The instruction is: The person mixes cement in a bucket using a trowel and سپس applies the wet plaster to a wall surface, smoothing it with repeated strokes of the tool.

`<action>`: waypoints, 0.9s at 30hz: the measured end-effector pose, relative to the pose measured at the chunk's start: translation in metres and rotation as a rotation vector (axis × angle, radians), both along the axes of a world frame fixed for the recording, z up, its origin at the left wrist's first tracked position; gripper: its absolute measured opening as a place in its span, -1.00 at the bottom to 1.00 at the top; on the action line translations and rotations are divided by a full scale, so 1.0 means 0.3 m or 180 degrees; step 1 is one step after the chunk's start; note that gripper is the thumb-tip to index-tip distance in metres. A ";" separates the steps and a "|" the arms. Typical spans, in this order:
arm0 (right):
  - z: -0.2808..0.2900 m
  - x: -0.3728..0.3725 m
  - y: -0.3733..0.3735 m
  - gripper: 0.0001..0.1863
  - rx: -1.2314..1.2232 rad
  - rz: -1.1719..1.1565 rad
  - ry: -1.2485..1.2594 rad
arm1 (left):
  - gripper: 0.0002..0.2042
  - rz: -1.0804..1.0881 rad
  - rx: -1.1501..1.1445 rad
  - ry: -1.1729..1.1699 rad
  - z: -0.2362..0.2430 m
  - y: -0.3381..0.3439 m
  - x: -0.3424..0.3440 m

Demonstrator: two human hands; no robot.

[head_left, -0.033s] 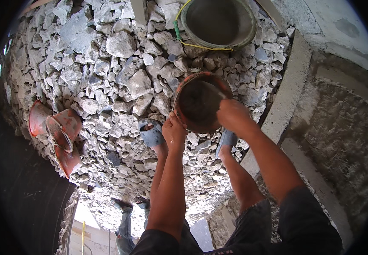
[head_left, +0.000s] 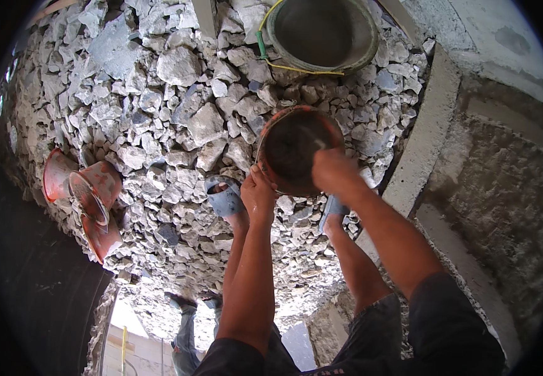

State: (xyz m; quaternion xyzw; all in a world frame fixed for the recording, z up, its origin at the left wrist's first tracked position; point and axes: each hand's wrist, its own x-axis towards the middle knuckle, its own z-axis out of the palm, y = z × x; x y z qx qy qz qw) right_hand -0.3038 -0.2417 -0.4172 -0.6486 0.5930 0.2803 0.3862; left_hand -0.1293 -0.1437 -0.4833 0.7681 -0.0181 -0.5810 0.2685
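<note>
An orange bucket (head_left: 296, 110), its inside darkened and grey, stands on the rubble in front of my feet. My left hand (head_left: 259, 189) is closed on the near-left part of its rim. Over the bucket's right side, my right hand (head_left: 337, 172) is curled into a closed grip, slightly blurred. A pale bit shows just beyond its knuckles, but I cannot make out what the fingers hold. Dark grey, wet-looking stuff (head_left: 287, 147) lies within the bucket. Farther off, a large round tub (head_left: 372, 47) of smooth grey mix has a yellow and green cord at its rim.
Broken stones (head_left: 181, 66) cover the ground around my grey sandals (head_left: 224, 197). Several orange buckets (head_left: 103, 178) lie tipped at the left. A concrete edge (head_left: 425, 138) runs along the right beside a rough earthy strip (head_left: 503, 194). Behind me stands another person's leg (head_left: 186, 341).
My right hand has shifted a little left and toward me over the bucket. My left hand stays on the rim.
</note>
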 end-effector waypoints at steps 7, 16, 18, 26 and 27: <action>0.054 -0.096 0.093 -0.76 0.1020 0.0038 -0.0584 | -0.50 0.0189 -0.0180 0.0054 0.008 0.009 0.027; -0.012 0.100 0.110 -0.76 0.0505 0.0499 -0.0137 | -0.50 0.0084 -0.0225 -0.0003 0.023 0.004 -0.019; 0.079 0.046 0.129 -0.75 0.0840 0.0171 -0.0023 | -0.50 0.0014 -0.0144 0.0011 0.030 0.008 0.022; -0.010 -0.082 -0.109 -0.78 -0.0068 -0.0279 -0.0059 | -0.47 0.0010 -0.0184 0.0017 0.038 -0.009 -0.026; -0.040 -0.018 -0.107 -0.79 -0.0417 0.0785 -0.0002 | -0.45 -0.0032 -0.0223 0.0014 0.036 -0.010 -0.034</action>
